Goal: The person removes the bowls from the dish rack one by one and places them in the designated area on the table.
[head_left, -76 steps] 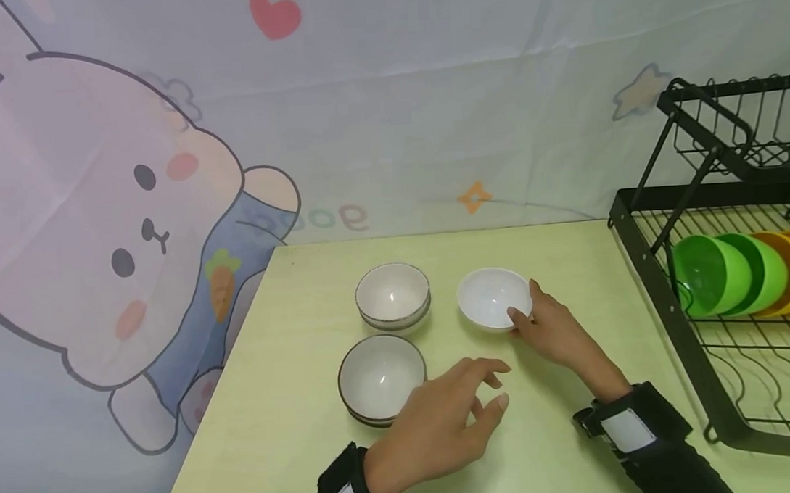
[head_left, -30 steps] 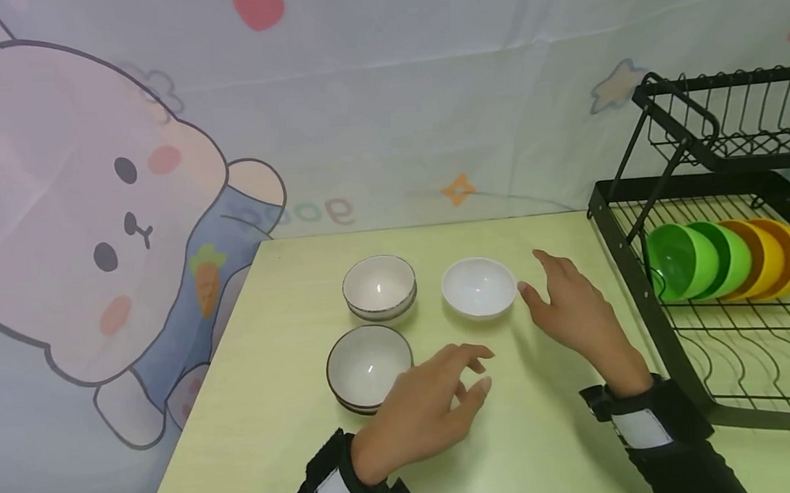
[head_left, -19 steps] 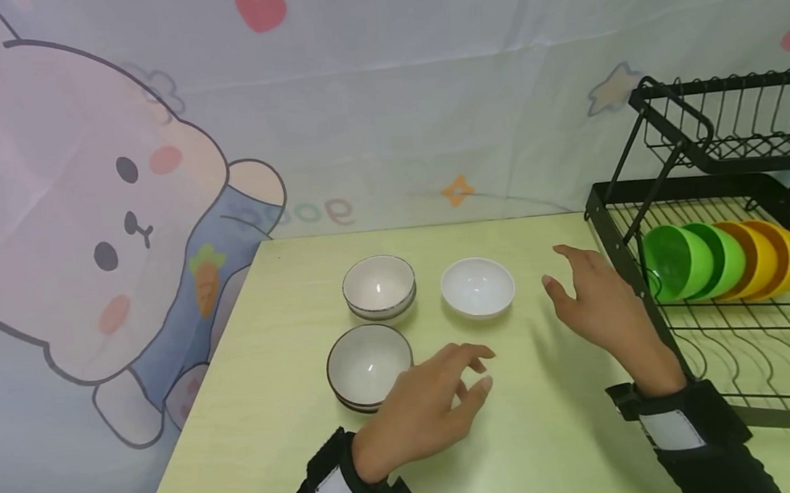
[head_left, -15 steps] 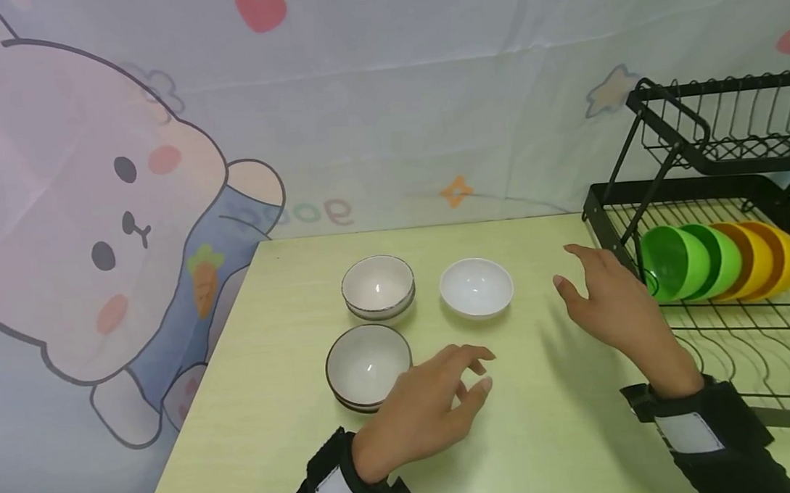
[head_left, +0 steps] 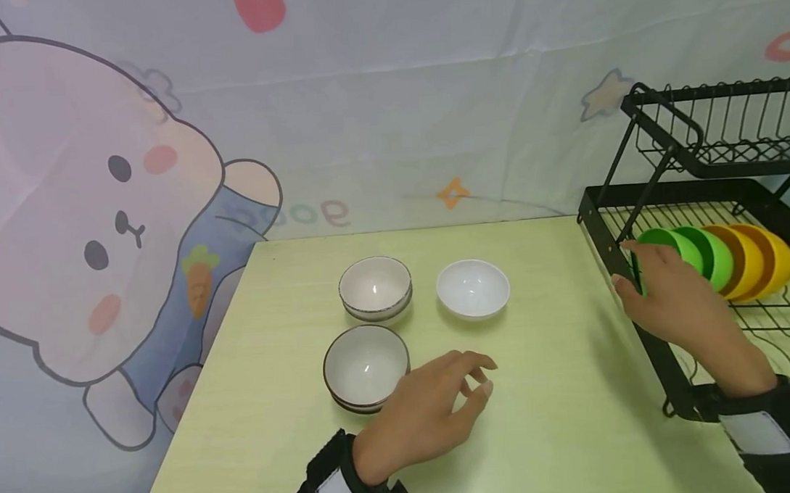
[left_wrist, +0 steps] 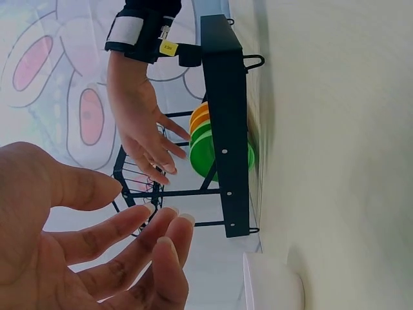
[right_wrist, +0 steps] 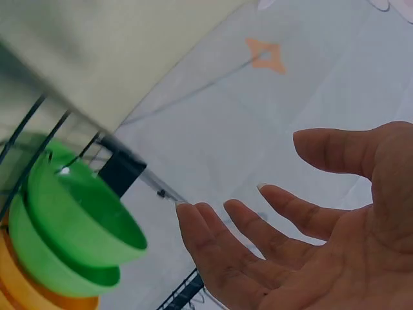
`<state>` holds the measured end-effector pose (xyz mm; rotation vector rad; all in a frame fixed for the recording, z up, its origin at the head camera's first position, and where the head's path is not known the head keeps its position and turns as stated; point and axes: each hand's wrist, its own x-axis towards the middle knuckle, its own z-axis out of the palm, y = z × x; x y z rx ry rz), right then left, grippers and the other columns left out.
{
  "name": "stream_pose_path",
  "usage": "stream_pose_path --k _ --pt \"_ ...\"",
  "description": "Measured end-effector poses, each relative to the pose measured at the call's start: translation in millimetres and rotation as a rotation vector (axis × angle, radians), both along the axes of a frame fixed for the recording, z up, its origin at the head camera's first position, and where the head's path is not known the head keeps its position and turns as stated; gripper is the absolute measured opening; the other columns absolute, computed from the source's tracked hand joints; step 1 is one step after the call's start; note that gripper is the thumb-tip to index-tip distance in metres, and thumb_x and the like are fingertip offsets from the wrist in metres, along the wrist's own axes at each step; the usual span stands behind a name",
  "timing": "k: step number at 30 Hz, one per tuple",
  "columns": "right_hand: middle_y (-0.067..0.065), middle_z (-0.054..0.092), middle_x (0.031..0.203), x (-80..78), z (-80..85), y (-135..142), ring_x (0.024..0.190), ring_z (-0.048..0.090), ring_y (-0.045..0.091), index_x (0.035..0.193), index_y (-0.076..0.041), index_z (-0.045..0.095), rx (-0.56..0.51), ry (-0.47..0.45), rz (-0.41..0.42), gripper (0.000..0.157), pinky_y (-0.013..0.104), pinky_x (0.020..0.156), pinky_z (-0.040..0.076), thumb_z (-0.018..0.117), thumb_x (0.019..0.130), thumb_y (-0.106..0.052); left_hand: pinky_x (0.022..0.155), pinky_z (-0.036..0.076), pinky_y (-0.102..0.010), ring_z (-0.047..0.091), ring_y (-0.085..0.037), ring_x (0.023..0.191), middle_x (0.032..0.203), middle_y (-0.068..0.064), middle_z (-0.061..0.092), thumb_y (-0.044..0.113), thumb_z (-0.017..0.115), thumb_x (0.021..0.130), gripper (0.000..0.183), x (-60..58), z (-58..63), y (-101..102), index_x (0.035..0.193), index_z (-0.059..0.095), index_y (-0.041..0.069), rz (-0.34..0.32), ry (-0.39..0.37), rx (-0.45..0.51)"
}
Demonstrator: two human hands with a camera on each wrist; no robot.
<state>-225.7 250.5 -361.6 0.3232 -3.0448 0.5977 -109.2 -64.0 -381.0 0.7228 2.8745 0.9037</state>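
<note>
Head view: A person's empty right hand (head_left: 694,312), fingers loosely open, hangs at a black dish rack (head_left: 693,191), near green bowls (head_left: 715,257) tipped sideways in it.
The left hand (head_left: 427,412), also empty, fingers slightly bent, hovers by stacked dark-rimmed bowls (head_left: 366,367) on the table (head_left: 538,430).

1. Rear wall covering: pale blue-grey printed sheet (head_left: 391,130); a long crease (head_left: 428,65) runs across its upper part.
2. Print, left side: large tilted cartoon animal (head_left: 125,190) in blue clothing (head_left: 154,371) with a carrot motif (head_left: 199,286); faint pastel lettering (head_left: 303,213) adjacent.
3. Print, remainder: red heart (head_left: 260,12) at top, orange four-pointed figure (head_left: 445,195) low at centre, pale star (head_left: 605,95) at right.
4. Surface (head_left: 539,263): pale yellow-green; rear edge borders the sheet.
5. Lighting: diffuse; shadows on the surface are soft-edged.
</note>
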Motion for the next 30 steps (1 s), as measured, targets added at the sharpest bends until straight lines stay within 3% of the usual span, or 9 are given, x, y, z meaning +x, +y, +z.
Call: stream_pose_path --k 12,20,30 --pt "0.053 0.022 0.137 -23.2 -4.5 36 0.121 0.028 0.065 0.147 0.019 0.019 0.061 -0.061 -0.006 0.068 0.078 0.096 0.032 0.05 0.102 -0.02 0.073 0.046 -0.016 0.063 0.005 0.092 0.108 0.013 0.066 0.032 0.045 0.104 0.027 0.0 -0.2 -2 0.125 0.061 0.026 -0.002 0.002 0.0" --pt "0.054 0.016 0.14 -31.3 -8.6 48 0.124 0.024 0.067 0.15 0.018 0.012 0.046 -0.078 -0.005 0.072 0.08 0.097 0.028 0.045 0.104 -0.027 0.075 0.046 -0.016 0.062 0.005 0.093 0.109 0.013 0.065 0.031 0.044 0.104 0.028 -1.1 0.6 -2 0.126 0.06 0.026 -0.005 -0.006 0.006" --pt "0.051 0.014 0.144 -34.7 -12.1 56 0.125 0.023 0.068 0.148 0.018 0.019 0.008 0.025 -0.113 0.066 0.079 0.097 0.027 0.047 0.102 -0.02 0.073 0.046 -0.015 0.062 0.005 0.094 0.112 0.013 0.065 0.031 0.044 0.104 0.028 -3.2 0.9 -1 0.126 0.06 0.025 -0.018 -0.013 0.001"
